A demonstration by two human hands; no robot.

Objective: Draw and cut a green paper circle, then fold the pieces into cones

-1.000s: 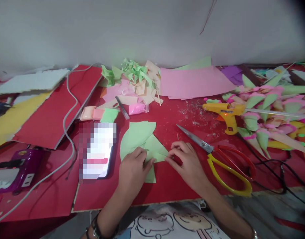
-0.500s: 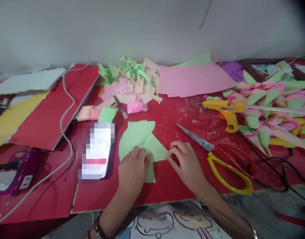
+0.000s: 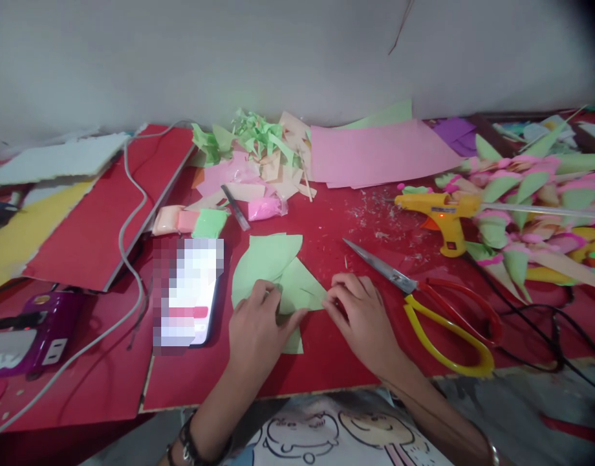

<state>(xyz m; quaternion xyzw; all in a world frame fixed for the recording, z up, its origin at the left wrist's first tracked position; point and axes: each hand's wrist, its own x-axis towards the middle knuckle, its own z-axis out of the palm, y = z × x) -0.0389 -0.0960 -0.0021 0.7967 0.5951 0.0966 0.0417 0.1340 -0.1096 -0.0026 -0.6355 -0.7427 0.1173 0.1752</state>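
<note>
Resting fingers [image 3: 264, 289] on green paper [image 3: 300, 285]

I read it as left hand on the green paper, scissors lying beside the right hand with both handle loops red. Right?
Not quite: the head view shows one red handle loop and one yellow handle loop on the scissors. The rest stands: left hand on the green paper, scissors beside the right hand.

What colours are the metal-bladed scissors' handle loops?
One red loop, one yellow loop; clearest in the head view.
</note>
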